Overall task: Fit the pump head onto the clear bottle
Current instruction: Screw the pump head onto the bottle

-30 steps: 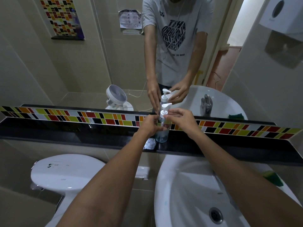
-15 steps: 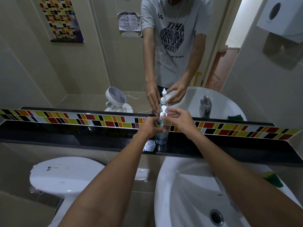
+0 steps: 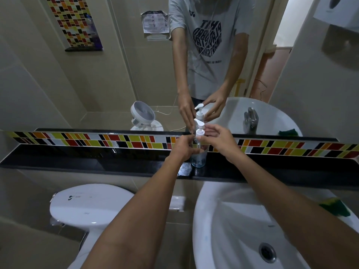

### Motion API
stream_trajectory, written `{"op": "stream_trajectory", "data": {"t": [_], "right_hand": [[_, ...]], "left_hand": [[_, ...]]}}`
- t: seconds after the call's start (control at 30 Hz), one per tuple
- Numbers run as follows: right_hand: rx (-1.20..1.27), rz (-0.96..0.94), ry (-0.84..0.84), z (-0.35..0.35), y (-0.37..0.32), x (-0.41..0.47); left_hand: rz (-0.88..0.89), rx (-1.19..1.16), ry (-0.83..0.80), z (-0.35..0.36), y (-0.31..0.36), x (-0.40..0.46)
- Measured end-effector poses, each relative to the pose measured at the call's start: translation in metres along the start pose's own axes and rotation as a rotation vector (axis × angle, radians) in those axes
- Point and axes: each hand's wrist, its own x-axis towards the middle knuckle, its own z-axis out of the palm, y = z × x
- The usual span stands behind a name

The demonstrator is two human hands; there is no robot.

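Observation:
A clear bottle [image 3: 198,160] stands upright on the black ledge [image 3: 97,162] under the mirror. The white pump head [image 3: 199,129] sits on the bottle's neck, its nozzle pointing left. My left hand [image 3: 184,147] wraps the bottle's upper body from the left. My right hand [image 3: 219,139] pinches the pump's collar from the right with thumb and fingertips. The bottle's shoulder is hidden behind my fingers. The mirror repeats bottle, pump and both hands just above.
A white sink [image 3: 242,220] with a drain lies below the ledge at right, a green sponge [image 3: 335,206] on its rim. A white toilet [image 3: 87,206] stands at lower left. The mirror shows a small fan and a tap. A coloured tile strip runs along the ledge.
The pump head has turned under my right fingers: its nozzle pointed right, then toward the mirror, and now points left. The bottle and my left hand stayed in place.

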Motion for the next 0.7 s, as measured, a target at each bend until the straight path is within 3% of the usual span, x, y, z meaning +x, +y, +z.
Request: {"op": "stream_trajectory", "data": {"t": [0.13, 0.33, 0.43, 0.57, 0.7], "right_hand": [[-0.028, -0.025, -0.122, 0.005, -0.002, -0.001], [-0.033, -0.031, 0.078, 0.000, 0.002, -0.006], [-0.078, -0.019, 0.038, -0.002, -0.008, 0.000], [-0.139, 0.023, -0.145, 0.007, -0.018, 0.002], [-0.049, 0.036, -0.042, 0.006, -0.014, -0.005]], "left_hand": [[0.000, -0.026, -0.007, 0.000, -0.003, 0.002], [0.005, -0.009, -0.009, 0.000, -0.004, 0.002], [-0.003, -0.018, -0.010, 0.000, -0.005, 0.002], [-0.003, -0.025, 0.001, 0.000, -0.009, 0.002], [0.012, -0.038, -0.005, 0.001, -0.003, 0.007]]}}
